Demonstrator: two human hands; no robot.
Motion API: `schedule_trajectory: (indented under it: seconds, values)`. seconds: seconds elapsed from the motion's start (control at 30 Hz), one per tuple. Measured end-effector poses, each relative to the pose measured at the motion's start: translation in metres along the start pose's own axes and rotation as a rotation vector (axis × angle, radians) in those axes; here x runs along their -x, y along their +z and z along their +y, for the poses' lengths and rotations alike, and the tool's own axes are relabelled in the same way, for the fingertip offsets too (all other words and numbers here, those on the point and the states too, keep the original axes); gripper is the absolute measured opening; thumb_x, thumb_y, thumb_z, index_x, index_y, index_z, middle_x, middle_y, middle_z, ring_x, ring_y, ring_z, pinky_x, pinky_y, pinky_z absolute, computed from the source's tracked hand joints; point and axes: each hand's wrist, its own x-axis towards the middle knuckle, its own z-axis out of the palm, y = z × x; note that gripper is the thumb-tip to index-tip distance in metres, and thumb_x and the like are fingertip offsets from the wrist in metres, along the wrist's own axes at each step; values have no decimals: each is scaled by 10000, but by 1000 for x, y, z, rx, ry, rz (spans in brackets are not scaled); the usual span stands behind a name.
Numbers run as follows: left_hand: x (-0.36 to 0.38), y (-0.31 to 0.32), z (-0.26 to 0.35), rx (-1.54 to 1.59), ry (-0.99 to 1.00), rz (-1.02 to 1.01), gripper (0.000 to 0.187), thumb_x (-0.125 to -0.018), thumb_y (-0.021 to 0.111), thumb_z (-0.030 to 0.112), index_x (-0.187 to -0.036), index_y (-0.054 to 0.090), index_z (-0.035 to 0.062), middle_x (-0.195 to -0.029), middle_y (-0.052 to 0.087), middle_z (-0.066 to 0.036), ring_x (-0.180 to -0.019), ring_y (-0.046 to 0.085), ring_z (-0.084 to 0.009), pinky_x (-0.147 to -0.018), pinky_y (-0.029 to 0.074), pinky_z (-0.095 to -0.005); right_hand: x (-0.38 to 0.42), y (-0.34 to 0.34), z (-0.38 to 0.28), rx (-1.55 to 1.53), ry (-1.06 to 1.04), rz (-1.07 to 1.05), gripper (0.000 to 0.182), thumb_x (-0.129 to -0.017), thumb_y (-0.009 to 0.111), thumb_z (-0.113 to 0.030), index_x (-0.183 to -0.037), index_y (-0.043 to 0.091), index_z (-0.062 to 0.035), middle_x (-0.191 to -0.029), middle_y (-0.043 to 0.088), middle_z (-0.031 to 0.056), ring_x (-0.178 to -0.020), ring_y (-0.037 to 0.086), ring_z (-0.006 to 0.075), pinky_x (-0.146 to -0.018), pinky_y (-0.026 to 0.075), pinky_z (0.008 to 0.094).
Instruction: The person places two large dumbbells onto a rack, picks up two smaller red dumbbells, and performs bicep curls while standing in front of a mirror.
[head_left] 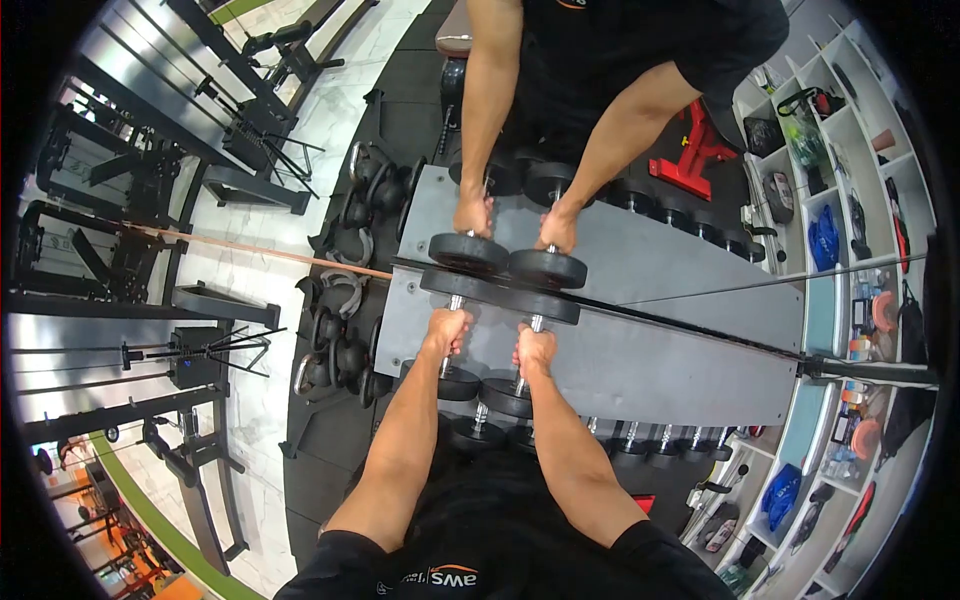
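My left hand (449,330) is wrapped round the chrome handle of a dumbbell (455,286) with round black ends. Beside it, my right hand (536,349) grips the handle of a matching dumbbell (545,306). Both dumbbells point away from me over the grey top of a rack (650,375), their far ends close to the mirror (640,240) and near each other. Their near ends lie toward my forearms. The mirror shows both arms and dumbbells again.
More dumbbells (630,448) line the rack's near side. Kettlebells (345,345) stand on the floor at the left, beyond them a cable machine (190,350). White shelves (800,510) with bags and small items are on the right. Something red (643,503) shows near my right arm.
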Motion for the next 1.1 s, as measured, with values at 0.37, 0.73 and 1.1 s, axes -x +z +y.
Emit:
schedule_trajectory:
  seconds: [0.37,0.73,1.1]
  values:
    - [-3,-12,4,15,-63,-208,316,-810,742,220,-667,496,82,-546,515,-65,-410,509,-203,-395,444,-371,2,-4,-4,52,-7,-13,307,-791,663,-229,-749,622,72,-614,619,150,-476,614,238,-389,477,374]
    - [3,-5,1,-12,-25,-141,306,-804,663,188,-626,422,123,-497,371,-3,-382,342,-141,-409,366,-353,5,-9,-6,54,23,-41,350,-786,672,-257,-745,615,86,-641,626,168,-471,605,253,-396,471,391]
    - [1,-6,1,19,-16,-144,288,-808,670,184,-649,445,102,-503,388,-14,-366,333,-134,-394,348,-348,0,-5,-2,32,15,-11,346,-781,657,-246,-677,611,80,-593,614,166,-460,604,258,-402,477,399]
